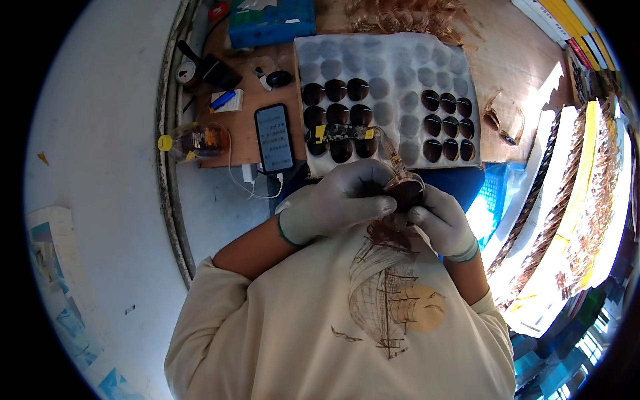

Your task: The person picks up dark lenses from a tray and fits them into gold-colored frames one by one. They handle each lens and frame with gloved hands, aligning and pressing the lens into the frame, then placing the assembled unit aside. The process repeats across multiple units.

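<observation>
Close to my chest, I hold a pair of sunglasses [408, 193] with a dark round lens and a speckled, see-through brown temple pointing up and away. My left hand [347, 200], in a pale glove, grips the sunglasses from the left, thumb pressed toward the lens. On the other side my right hand [441, 223], gloved as well, pinches the rim. The far part of the frame is partly hidden by my fingers. Just beyond lies a white lens tray [393, 60] with rows of round hollows, several holding dark lenses [448, 127]. A dark patterned strip with yellow ends [345, 133] rests across the left lenses.
Left of the tray are a phone [274, 139] with a white cable, a bottle [200, 141] with a yellow cap, a blue lighter [222, 100] and a can [187, 73]. A blue box [272, 23] stands behind. More glasses frames [503, 123] lie at the right, beside stacked frames [560, 213].
</observation>
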`<state>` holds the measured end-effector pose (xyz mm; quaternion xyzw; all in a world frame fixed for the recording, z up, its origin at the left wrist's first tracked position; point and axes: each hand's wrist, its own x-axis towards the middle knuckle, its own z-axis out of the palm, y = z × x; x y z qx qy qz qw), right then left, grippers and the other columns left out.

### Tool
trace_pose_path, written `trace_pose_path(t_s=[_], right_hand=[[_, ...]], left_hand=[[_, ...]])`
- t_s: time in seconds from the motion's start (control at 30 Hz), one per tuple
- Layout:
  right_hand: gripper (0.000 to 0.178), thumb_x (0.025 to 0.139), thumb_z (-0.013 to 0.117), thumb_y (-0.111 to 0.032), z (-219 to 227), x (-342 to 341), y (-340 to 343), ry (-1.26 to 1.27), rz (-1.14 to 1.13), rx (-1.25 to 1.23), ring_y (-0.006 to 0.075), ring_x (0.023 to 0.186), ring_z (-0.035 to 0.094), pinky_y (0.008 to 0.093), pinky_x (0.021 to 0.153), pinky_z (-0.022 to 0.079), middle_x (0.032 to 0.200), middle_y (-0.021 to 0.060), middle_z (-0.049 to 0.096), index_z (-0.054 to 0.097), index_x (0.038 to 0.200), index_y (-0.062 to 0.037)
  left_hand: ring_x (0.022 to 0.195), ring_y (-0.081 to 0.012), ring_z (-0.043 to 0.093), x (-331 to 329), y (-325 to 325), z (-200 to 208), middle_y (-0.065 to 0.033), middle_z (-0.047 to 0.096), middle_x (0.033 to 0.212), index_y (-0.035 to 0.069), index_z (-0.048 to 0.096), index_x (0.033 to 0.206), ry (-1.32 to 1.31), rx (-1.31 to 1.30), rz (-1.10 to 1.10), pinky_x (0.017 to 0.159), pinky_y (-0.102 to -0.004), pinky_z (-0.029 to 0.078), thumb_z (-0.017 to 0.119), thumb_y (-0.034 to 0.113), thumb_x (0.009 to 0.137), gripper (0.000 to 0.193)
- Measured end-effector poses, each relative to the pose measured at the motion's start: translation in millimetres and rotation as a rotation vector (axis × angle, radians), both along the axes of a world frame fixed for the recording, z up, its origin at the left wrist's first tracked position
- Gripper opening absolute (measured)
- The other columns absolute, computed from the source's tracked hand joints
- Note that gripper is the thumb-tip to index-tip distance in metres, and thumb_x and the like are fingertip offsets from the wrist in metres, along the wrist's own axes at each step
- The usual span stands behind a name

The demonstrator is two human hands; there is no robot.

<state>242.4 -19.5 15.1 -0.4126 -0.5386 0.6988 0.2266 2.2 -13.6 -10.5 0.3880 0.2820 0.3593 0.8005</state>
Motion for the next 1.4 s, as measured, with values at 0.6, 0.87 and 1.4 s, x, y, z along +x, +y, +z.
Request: trace_pose_path(t_s=[0.6, 0.87, 1.4], right_hand=[[0.028, 0.096, 0.048, -0.005, 0, -19, 1, -0.094, -0.196, 0.148, 0.0144, 0.072, 0.064, 0.0287, 0.069, 0.051, 0.083, 0.0108, 0.069, 0.063, 0.115, 0.0090], [0.026, 0.096, 0.050, -0.006, -4, -11, -1, -0.153, -0.155, 0.217, 0.0149, 0.066, 0.063, 0.0288, 0.064, 0.050, 0.075, 0.0084, 0.069, 0.064, 0.113, 0.0082], [0.022, 0.088, 0.068, -0.015, -17, -11, 16, -0.164, -0.013, 0.458, 0.0317, 0.055, 0.058, 0.0365, 0.054, 0.046, 0.066, 0.0166, 0.059, 0.068, 0.100, 0.0035]], left_hand=[[0.093, -0.0078, 0.059, 0, 6, -4, -0.0029, 0.067, 0.101, 0.000, 0.066, 0.107, 0.303, 0.100, 0.085, 0.086, -0.0263, 0.049, 0.067, 0.006, 0.095, 0.014], [0.087, -0.0071, 0.058, 6, 6, -9, -0.0014, 0.065, 0.093, 0.000, 0.067, 0.102, 0.301, 0.065, 0.096, 0.078, -0.0244, 0.048, 0.069, 0.008, 0.093, 0.013], [0.078, -0.0178, 0.066, -14, 13, 19, -0.0116, 0.067, 0.090, 0.001, 0.067, 0.113, 0.531, 0.595, 0.088, 0.072, -0.0304, 0.052, 0.074, 0.010, 0.087, 0.028]])
